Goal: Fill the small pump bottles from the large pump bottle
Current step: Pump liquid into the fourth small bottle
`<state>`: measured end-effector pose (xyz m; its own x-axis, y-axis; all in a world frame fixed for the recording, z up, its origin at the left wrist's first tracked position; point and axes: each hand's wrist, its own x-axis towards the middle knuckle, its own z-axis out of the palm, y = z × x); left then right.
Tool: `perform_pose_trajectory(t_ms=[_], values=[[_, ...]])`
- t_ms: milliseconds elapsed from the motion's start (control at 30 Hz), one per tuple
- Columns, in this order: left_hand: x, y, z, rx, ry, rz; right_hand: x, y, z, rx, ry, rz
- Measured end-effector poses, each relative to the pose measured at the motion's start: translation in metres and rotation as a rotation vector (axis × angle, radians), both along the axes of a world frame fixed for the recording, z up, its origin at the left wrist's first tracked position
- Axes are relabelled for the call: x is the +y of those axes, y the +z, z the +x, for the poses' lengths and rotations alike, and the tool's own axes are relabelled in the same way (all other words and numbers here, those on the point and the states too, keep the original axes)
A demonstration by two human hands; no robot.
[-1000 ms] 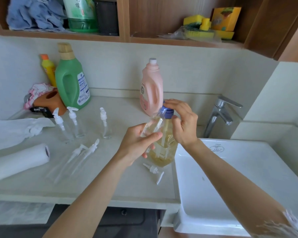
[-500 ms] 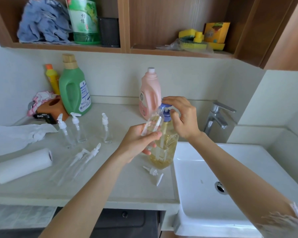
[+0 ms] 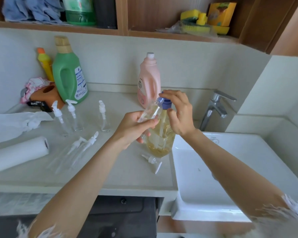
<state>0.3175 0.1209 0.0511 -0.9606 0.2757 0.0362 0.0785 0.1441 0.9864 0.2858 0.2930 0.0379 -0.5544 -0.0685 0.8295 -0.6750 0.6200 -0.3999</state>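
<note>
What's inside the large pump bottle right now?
Yellow liquid fills the lower part of the large pump bottle, and the pump tube runs down into it. The left hand and the small bottle it holds cover the upper left.

Both bare forearms are extended forward from the lower corners of the view and converge near the middle, with a frayed pale sleeve edge seen at each elbow. The left hand [image 3: 136, 125] is turned palm inward, its fingers curled and the thumb laid across the front, so that a grip is formed around a small clear bottle [image 3: 150, 112] held tilted. The right hand [image 3: 178, 112] is raised with the wrist bent downward, its fingers arched over and the thumb set at the side of the blue pump head [image 3: 165, 102], which is touched from above.
</note>
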Motion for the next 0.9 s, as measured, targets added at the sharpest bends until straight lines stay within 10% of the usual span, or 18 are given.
perform_pose_trajectory(t_ms=[900], values=[[0.003, -0.004, 0.001, 0.010, 0.089, 0.011, -0.009, -0.004, -0.003, -0.021, -0.006, -0.084]])
